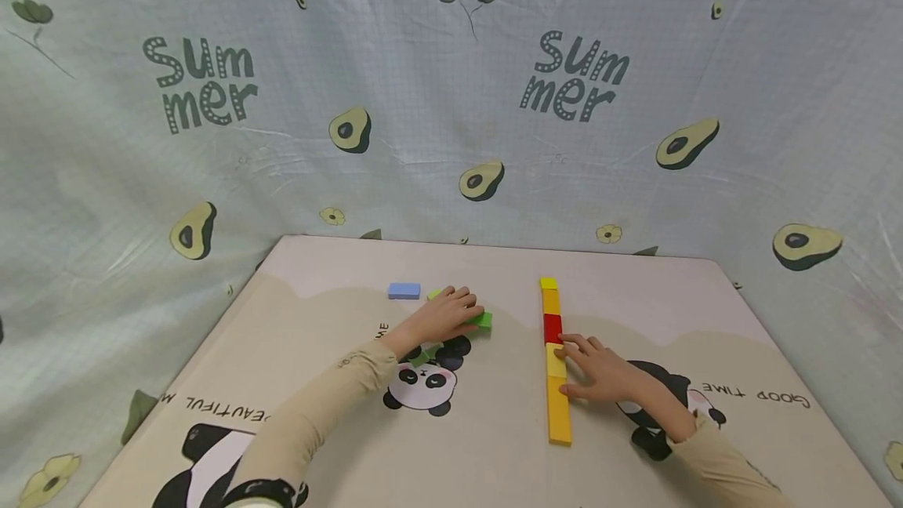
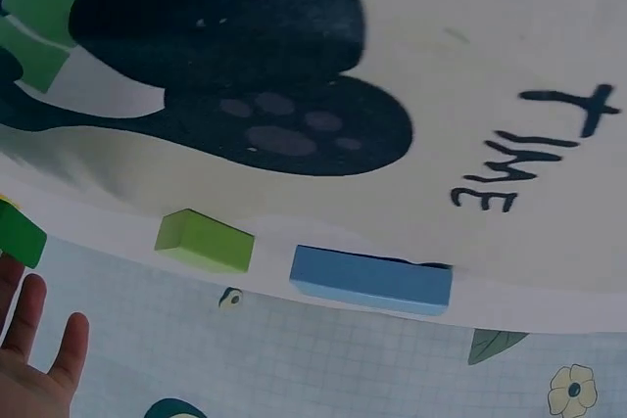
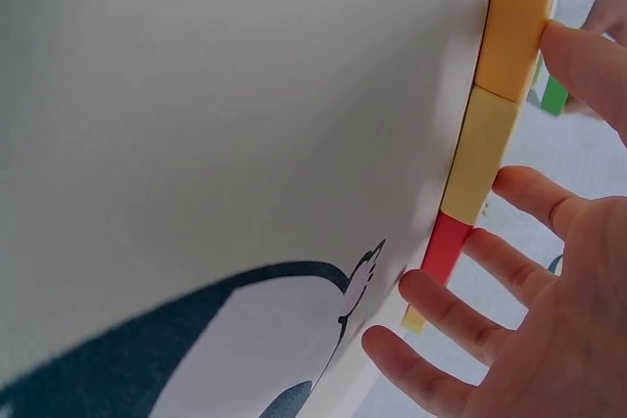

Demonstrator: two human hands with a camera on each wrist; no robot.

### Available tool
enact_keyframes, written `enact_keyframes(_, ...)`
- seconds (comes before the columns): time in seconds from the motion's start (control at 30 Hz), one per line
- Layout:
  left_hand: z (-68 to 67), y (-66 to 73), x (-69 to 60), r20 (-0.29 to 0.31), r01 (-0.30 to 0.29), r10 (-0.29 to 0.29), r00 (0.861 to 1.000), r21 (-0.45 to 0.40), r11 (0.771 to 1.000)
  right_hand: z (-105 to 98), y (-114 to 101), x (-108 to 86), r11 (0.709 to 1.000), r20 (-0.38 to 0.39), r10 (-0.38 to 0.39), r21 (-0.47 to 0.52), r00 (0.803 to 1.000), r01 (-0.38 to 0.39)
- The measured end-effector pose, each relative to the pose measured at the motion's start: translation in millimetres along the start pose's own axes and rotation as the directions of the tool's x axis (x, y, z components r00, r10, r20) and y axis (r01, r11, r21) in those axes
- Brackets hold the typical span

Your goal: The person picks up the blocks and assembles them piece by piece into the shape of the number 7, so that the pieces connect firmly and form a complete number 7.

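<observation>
A straight row of blocks runs away from me on the table: an orange block [image 1: 559, 414] nearest, then a pale yellow block [image 1: 555, 361], a red block [image 1: 553, 328], another orange block [image 1: 550, 302] and a bright yellow block [image 1: 548, 283] at the far end. My right hand [image 1: 600, 371] is spread along the row's right side, fingertips touching the near blocks. To the left of the row, my left hand [image 1: 439, 318] pinches a green block [image 1: 484, 321], partly hidden under its fingers. A light green block [image 2: 206, 240] lies just beyond that hand.
A blue block [image 1: 404, 291] lies at the back left. The table [image 1: 487, 445] has a panda-print cover with lettering. A printed curtain [image 1: 423, 85] hangs behind its far edge.
</observation>
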State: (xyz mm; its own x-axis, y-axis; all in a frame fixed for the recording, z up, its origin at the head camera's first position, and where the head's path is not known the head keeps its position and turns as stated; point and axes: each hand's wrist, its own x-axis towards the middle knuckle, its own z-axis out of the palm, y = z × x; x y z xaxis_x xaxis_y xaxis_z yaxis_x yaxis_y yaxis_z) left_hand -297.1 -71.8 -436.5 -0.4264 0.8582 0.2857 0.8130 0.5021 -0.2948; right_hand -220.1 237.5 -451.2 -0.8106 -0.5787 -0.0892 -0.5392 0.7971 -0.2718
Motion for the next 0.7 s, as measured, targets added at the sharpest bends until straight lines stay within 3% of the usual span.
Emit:
enact_keyframes(0.3,8.1,0.7,26.8,0.064,0.042,-0.042,0.997,0.008,0.999,2.1,-0.1,-0.2,1.0,-0.002,-0.01,-0.006,1.0,0.01)
enact_keyframes(0.5,14.5,1.0,42.6,0.05,0.088,-0.087,0.995,-0.017,0.996,3.9,3.1,0.4,1.0,-0.005,-0.025,-0.009,1.0,0.025)
enact_keyframes(0.7,16.4,2.5,64.9,0.108,0.167,-0.163,0.981,-0.03,0.986,4.7,4.5,1.0,1.0,0.001,-0.014,-0.005,1.0,0.014)
